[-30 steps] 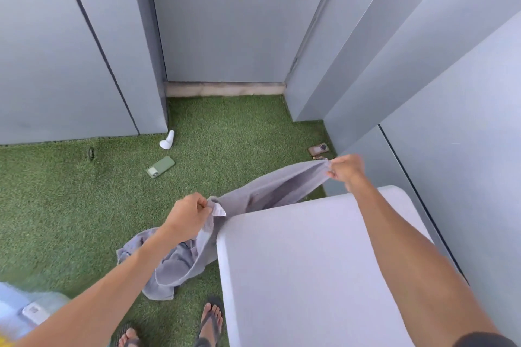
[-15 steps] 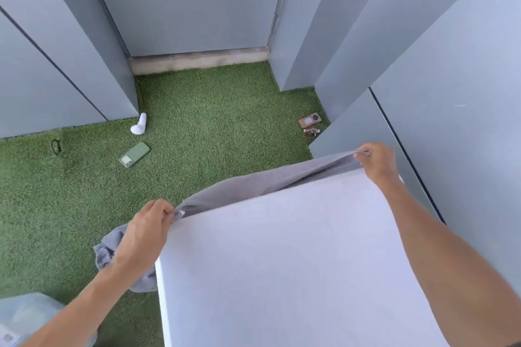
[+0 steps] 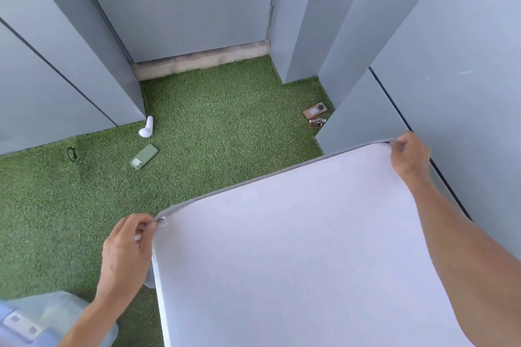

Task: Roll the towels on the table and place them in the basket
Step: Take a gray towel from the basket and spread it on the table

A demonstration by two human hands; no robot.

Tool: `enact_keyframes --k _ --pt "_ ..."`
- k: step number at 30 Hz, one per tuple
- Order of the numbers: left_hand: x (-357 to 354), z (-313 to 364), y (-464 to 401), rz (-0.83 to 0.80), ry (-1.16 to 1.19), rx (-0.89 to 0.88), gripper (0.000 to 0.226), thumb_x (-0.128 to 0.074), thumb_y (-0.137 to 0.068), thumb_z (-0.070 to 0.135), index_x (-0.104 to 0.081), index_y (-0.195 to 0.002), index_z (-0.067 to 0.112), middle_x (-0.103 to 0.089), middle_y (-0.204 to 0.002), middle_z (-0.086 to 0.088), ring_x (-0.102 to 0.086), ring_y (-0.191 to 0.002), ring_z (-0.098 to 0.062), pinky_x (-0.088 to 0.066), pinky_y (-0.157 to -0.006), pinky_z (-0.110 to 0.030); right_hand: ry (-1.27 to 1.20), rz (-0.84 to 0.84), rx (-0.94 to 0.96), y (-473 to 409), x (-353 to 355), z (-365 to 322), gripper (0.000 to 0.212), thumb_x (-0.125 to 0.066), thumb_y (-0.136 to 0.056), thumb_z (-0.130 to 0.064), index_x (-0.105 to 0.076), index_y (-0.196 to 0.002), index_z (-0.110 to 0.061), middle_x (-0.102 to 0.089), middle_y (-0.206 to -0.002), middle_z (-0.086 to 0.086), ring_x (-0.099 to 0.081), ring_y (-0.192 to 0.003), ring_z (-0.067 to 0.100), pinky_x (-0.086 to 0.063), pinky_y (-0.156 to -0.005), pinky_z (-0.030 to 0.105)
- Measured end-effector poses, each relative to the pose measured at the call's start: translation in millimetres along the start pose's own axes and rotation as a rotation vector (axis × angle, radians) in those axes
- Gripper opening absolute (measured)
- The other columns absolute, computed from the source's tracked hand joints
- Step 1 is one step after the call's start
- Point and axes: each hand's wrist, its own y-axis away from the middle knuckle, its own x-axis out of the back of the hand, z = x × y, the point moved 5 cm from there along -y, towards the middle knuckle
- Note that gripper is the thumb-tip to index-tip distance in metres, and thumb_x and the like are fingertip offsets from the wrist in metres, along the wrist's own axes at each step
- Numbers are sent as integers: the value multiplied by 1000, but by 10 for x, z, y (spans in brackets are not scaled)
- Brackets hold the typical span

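I am pinching the towel (image 3: 253,180) corners with my left hand (image 3: 127,245) and right hand (image 3: 410,153); uneven pulling risks it sliding off the table (image 3: 296,262).

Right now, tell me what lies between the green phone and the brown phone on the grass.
Only bare grass lies between the green phone and the brown phone, as the head view shows. The white object sits off that line, nearer the wall.

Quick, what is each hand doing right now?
Left hand: pinches a corner of the grey towel.
Right hand: pinches the towel's other corner at the far table edge.
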Motion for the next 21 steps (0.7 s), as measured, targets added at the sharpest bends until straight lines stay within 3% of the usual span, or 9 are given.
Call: enact_keyframes --k 5,9,12,15,21 --pt "11 -46 234 30 37 31 6 -61 -91 13 -61 -89 19 -63 -81 2 -61 -74 -16 -44 -61 -23 -4 -6 -41 161 111 162 15 -49 -97 -12 -58 -97 1 -65 -100 25 -58 -98 37 -35 -77 34" --pt "25 -59 465 51 73 87 7 -62 -91 13 -62 -90 20 -66 -79 1 -59 -73 -12 -38 -66 -5 -27 2 -66 352 204 327 12 -46 -98 -13 -54 -91 -7 -64 -99 21 -56 -97 33 -28 -70 27" --pt "21 -46 669 69 87 113 4 -64 -89 13 -64 -90 17 -67 -76 0 -61 -72 -6 -37 -67 -1 -32 20 -74 546 275 501 15 -45 -98 -13 -56 -97 -2 -64 -100 20 -54 -97 32 -31 -73 29" --pt "8 -64 891 79 119 163 4 -65 -89 14 -65 -89 18 -67 -75 2 -57 -80 8 -35 -67 2 -18 20 -75 740 367 697 15 -46 -98 -13 -55 -97 -2 -64 -99 21 -55 -95 33 -23 -67 25" --pt "-53 -108 1383 116 120 182 8 -68 -86 11 -67 -90 18 -69 -77 1 -54 -79 19 -33 -70 6 -55 49 -144 1151 543 1052 16 -46 -98 -15 -57 -102 -3 -65 -105 19 -56 -103 34 -35 -80 31"
